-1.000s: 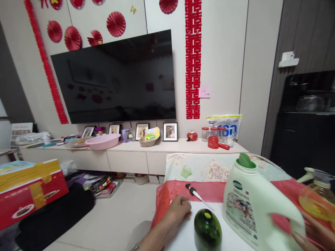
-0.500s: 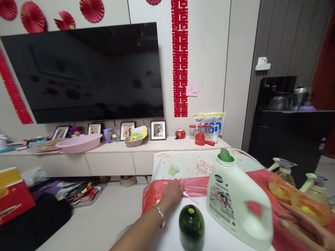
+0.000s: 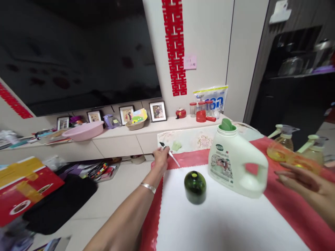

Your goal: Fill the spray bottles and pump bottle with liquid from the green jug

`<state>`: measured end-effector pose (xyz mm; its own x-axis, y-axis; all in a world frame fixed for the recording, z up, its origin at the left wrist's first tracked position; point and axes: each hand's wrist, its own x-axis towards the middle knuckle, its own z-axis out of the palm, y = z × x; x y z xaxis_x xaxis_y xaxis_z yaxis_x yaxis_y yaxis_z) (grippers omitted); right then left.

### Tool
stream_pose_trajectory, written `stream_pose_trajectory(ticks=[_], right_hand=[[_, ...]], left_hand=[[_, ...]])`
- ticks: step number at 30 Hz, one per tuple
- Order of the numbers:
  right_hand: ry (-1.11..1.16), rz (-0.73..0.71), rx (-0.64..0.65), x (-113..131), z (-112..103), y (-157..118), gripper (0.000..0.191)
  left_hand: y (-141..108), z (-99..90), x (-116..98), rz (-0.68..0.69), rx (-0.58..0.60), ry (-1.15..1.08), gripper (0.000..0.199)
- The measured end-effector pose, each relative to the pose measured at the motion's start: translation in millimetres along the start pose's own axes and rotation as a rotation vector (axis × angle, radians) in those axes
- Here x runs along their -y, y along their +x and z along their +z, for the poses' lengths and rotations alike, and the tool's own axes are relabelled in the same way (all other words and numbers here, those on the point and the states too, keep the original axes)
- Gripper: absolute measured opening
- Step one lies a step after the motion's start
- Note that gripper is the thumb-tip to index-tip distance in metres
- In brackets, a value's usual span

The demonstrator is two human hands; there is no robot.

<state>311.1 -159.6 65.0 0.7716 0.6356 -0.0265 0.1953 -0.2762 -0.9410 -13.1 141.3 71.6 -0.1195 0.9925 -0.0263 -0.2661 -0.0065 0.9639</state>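
My left hand point(image 3: 160, 158) is closed on a thin white pen-like stick point(image 3: 175, 159) with a black end, above the table's far left corner. Near it lies a crumpled pale green piece point(image 3: 176, 146). A dark green rounded glass bottle point(image 3: 195, 187), its small opening upward, stands on a white sheet point(image 3: 209, 223). To its right rises a large pale green detergent jug point(image 3: 235, 164) with a green spout. My right hand point(image 3: 311, 188) is empty, fingers stretched apart, beside the jug and close to two amber pump bottles point(image 3: 284, 142) partly behind orange see-through material point(image 3: 290, 158).
A red cloth point(image 3: 288, 205) covers the table's sides. Behind it runs a low cabinet point(image 3: 117, 141) carrying a pink basin point(image 3: 83, 131), photo frames, a basket and red-lidded jars point(image 3: 193, 110). Red boxes point(image 3: 31, 188) and a black bag point(image 3: 65, 202) lie at left on the floor.
The view has tipped down and shifted. My left hand has lifted from the red cloth with the stick, moving toward the far left corner. My right hand stays beside the jug.
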Motion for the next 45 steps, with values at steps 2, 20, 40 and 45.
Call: stream_pose_trajectory(ticks=[2, 20, 40, 45], right_hand=[[0.012, 0.017, -0.047, 5, 1, -4, 0.056], [0.091, -0.499, -0.213, 21, 7, -35, 0.069], [-0.213, -0.738, 0.114, 48, 48, -59, 0.039], [-0.238, -0.788, 0.141, 44, 54, -60, 0.033]], left_hand=[[-5, -2.7, -20, -0.044, 0.012, -0.117, 0.005], [-110, -1.9, -43, 0.395, 0.493, -0.222, 0.035], [-128, -7.4, -3, 0.149, 0.644, -0.014, 0.041], [-123, -8.8, 12, 0.118, 0.659, 0.017, 0.039]])
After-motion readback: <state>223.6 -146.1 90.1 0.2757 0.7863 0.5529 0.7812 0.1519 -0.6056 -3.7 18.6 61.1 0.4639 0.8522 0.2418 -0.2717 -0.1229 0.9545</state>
